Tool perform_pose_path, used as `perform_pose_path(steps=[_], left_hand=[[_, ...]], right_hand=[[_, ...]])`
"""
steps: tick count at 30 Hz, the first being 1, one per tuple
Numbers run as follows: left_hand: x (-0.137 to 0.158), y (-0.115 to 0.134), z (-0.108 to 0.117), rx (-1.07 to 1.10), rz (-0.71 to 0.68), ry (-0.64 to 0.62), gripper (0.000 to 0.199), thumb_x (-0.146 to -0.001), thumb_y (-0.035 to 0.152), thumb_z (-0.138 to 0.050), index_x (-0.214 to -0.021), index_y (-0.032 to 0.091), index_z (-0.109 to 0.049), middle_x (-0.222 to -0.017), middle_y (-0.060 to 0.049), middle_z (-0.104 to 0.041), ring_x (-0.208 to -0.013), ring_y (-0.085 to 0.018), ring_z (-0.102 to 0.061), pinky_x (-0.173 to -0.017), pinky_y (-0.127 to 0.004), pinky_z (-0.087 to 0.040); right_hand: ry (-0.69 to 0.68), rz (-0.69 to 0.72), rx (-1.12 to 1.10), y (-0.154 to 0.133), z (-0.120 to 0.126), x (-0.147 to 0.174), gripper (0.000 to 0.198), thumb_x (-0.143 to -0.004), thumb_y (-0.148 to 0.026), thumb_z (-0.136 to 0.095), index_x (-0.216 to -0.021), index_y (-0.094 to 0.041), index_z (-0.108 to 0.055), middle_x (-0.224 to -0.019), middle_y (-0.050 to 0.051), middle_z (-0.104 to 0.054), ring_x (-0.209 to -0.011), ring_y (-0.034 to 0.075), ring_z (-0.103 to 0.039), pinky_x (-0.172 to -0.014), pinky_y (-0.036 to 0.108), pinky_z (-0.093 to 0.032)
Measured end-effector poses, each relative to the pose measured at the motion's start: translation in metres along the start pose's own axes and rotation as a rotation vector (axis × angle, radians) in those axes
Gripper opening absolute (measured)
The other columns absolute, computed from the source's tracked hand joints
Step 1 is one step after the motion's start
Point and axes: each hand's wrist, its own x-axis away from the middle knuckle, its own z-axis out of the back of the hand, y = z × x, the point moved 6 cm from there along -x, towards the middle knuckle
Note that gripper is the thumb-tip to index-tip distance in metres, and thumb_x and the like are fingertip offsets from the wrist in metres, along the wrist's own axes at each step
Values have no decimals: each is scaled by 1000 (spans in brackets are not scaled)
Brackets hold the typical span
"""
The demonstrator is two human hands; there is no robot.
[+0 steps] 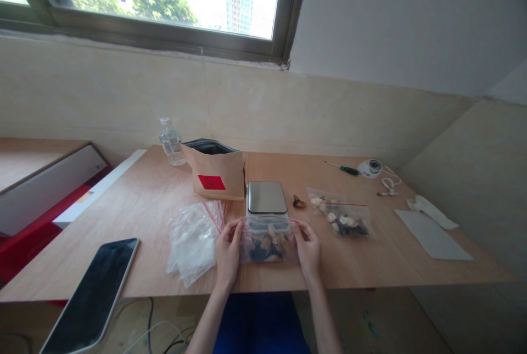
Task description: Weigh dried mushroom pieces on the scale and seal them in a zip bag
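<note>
Between my two hands is a clear zip bag [267, 248] with a red line along its top, holding dark and brown dried pieces. My left hand [229, 247] pinches its upper left corner, and the upper right corner is pinched in my right hand [307, 244]. Just behind the bag stands a small scale [267, 197] with a metal plate, its front part seen through the plastic. A pile of clear zip bags [191, 241] lies beside my left hand. One brown dried piece [298, 202] rests right of the scale.
An open kraft pouch [218, 173] with a red label stands behind the scale, near a water bottle [171, 142]. Filled zip bags [348, 219] lie at right. Farther out are a screwdriver [343, 168], a white camera [369, 168] and a white sheet [432, 235]. A tablet [93, 296] overhangs the front left edge.
</note>
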Motion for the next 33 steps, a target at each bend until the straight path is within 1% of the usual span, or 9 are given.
perform_pose_path(steps=[3, 6, 8, 11, 14, 20, 27, 30, 33], left_hand=[[0, 3, 2, -19, -15, 20, 32, -80, 44, -58, -92, 16, -67, -91, -7, -71, -86, -21, -64, -79, -30, -48], [1, 4, 2, -35, -25, 34, 32, -80, 45, -57, -91, 16, -67, -88, -6, -70, -83, -20, -63, -77, -29, -48], [1, 5, 3, -50, -30, 50, 33, -80, 46, -57, -89, 16, -66, -84, -5, -69, -79, -19, -62, -73, -29, -48], [2, 4, 4, -66, -27, 65, 34, -79, 47, -58, -86, 16, -66, -78, -4, -67, -74, -18, -62, -70, -28, -48], [3, 4, 3, -73, -25, 62, 32, -79, 47, -58, -85, 16, -65, -77, -4, -67, -74, -18, -62, -71, -28, -48], [3, 6, 2, -61, -37, 69, 31, -79, 46, -59, -82, 16, -62, -76, -4, -66, -74, -18, -63, -71, -30, -49], [4, 5, 2, -116, -73, 75, 28, -81, 45, -56, -83, 17, -59, -79, -4, -64, -75, -18, -62, -71, -30, -48], [6, 8, -1, -89, -81, 54, 27, -83, 44, -55, -84, 17, -58, -77, -3, -63, -74, -17, -61, -71, -29, -48], [7, 9, -8, 0, -69, -29, 25, -82, 43, -55, -88, 18, -57, -79, -2, -62, -75, -16, -61, -72, -28, -48]], right_hand=[[-40, -28, -12, 2, -1, 1, 35, -74, -46, -65, -86, -14, -70, -77, 8, -71, -65, 18, -64, -56, 26, -50], [-60, -50, -11, 4, -1, 1, 37, -76, -47, -62, -92, -14, -70, -87, 11, -72, -72, 20, -66, -60, 27, -51], [-40, -55, 5, 4, 1, 1, 38, -76, -47, -61, -92, -14, -70, -89, 11, -72, -73, 20, -66, -62, 27, -52], [20, -35, 34, 2, 4, 2, 37, -76, -47, -62, -88, -13, -69, -86, 11, -72, -73, 20, -65, -63, 28, -51], [52, -15, 24, 2, 5, 2, 35, -75, -46, -63, -85, -13, -67, -83, 10, -71, -74, 20, -64, -67, 29, -51], [56, -17, 20, 4, 6, 2, 35, -73, -47, -65, -82, -13, -66, -77, 7, -69, -70, 19, -62, -65, 29, -49], [69, -21, 23, 2, 8, 3, 36, -73, -47, -65, -82, -12, -67, -79, 9, -70, -71, 19, -62, -65, 29, -48], [78, -53, -23, 1, 9, 3, 37, -72, -49, -65, -82, -13, -66, -80, 8, -71, -71, 19, -63, -65, 29, -49], [-25, -105, -103, 1, 3, 3, 38, -72, -50, -65, -84, -14, -65, -79, 8, -72, -71, 20, -66, -63, 29, -50]])
